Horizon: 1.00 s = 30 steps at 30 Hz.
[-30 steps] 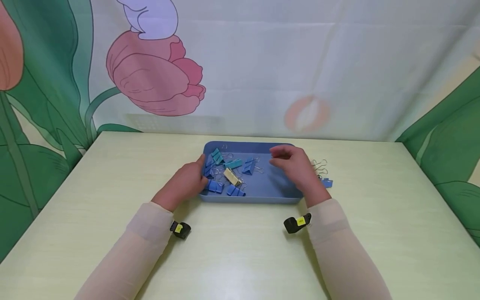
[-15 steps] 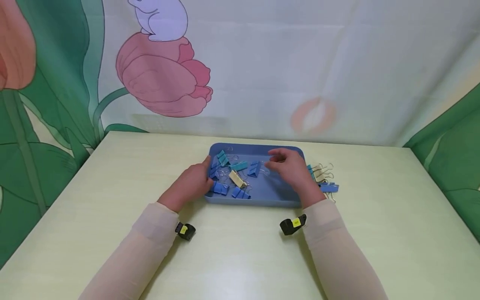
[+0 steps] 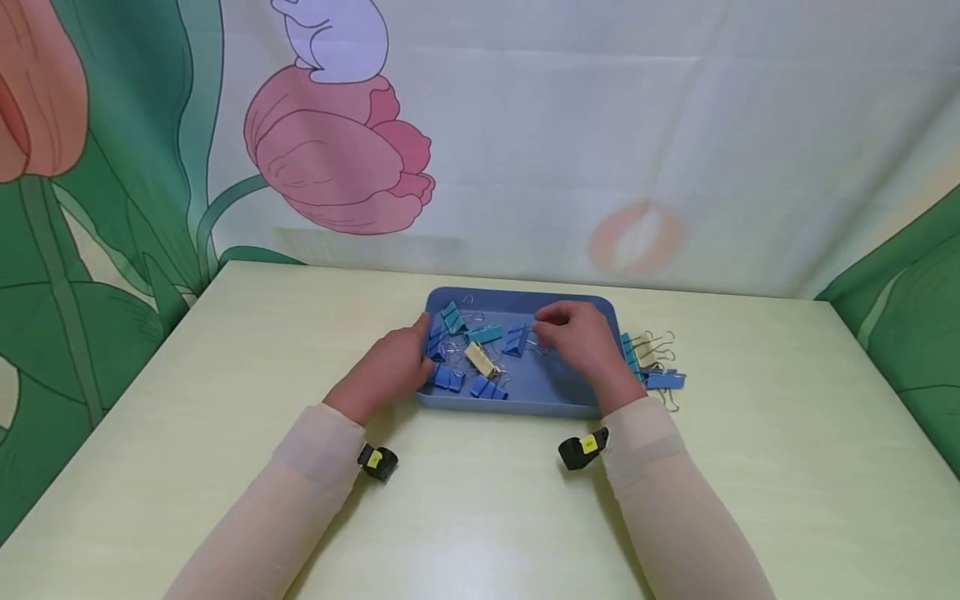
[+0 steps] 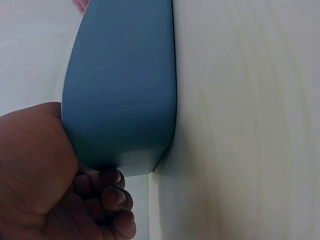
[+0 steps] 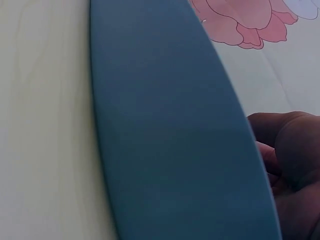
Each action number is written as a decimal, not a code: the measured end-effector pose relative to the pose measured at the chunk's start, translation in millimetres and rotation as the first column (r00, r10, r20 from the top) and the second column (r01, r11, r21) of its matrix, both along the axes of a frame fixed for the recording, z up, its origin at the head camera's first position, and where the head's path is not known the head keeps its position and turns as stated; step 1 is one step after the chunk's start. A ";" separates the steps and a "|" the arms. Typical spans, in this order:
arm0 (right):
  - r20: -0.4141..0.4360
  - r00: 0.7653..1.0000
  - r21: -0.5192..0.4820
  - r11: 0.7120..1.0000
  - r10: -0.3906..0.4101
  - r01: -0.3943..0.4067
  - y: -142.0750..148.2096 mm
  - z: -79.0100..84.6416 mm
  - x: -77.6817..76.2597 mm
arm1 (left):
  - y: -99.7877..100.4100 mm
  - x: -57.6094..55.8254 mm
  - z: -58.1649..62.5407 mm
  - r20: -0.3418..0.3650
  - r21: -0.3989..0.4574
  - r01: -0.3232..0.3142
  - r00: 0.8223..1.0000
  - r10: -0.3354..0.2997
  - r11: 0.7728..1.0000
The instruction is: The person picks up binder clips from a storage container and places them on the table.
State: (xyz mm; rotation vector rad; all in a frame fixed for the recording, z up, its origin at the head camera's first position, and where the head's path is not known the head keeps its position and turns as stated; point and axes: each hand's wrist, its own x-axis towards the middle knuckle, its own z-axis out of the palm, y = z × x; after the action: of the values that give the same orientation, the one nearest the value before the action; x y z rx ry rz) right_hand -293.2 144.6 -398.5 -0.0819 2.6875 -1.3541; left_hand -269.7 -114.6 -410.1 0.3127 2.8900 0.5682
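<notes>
In the head view my left hand (image 3: 386,367) grips the left end of a shallow blue tray (image 3: 555,408), thumb at the rim. The left wrist view shows its fingers curled beneath the tray's corner. My right hand (image 3: 585,337) reaches over the tray's right side, its thumb and forefinger pinching a wire handle of a blue binder clip (image 3: 516,341). In the right wrist view the tray wall hides the fingertips. Left of that clip lie a cream binder clip (image 3: 482,360), a teal binder clip (image 3: 484,333) and several more in blue and teal.
Right of the tray, partly behind my right wrist, lie several clips on the table: a cream clip (image 3: 647,350), a teal clip (image 3: 630,353) and a blue clip (image 3: 665,380). A printed curtain (image 3: 525,150) hangs behind the table (image 3: 465,517).
My right thumb and forefinger have come together at the blue clip's handle. More clips show right of the tray as my right arm shifts left against it. The left hand keeps its hold.
</notes>
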 end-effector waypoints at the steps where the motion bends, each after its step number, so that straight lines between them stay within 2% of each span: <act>1: 0.001 1.000 0.001 1.000 -0.002 0.002 0.0 0.4 0.0 | 0.2 0.0 0.3 -0.002 -0.002 0.002 1.000 -0.002 1.000; 9: -0.016 1.000 -0.007 1.000 -0.013 0.013 -0.9 0.7 -0.4 | 0.6 0.2 2.0 0.006 -0.004 -0.001 1.000 0.001 1.000; 17: -0.066 0.996 0.054 0.996 -0.063 0.067 -3.3 -0.5 -1.0 | 1.6 0.9 2.5 0.008 -0.003 -0.003 1.000 0.003 1.000; 23: -0.062 0.994 0.067 0.993 -0.095 0.099 -3.0 -0.9 -1.6 | 1.6 -0.2 1.3 0.003 0.002 -0.003 1.000 0.003 1.000; 27: -0.038 0.993 0.025 0.994 -0.109 0.110 -0.6 -2.8 -2.2 | 1.4 -0.7 0.1 0.007 -0.001 -0.009 1.000 0.009 1.000; 30: -0.004 0.994 -0.058 0.992 -0.112 0.111 2.3 -3.3 -1.4 | 2.1 -0.7 -0.2 0.013 -0.003 -0.016 1.000 0.016 1.000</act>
State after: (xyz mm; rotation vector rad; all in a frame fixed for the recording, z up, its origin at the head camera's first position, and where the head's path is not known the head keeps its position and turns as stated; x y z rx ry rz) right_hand -294.5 146.9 -401.8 0.0585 2.6962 -1.4657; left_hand -270.4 -112.5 -410.3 0.2848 2.8828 0.5667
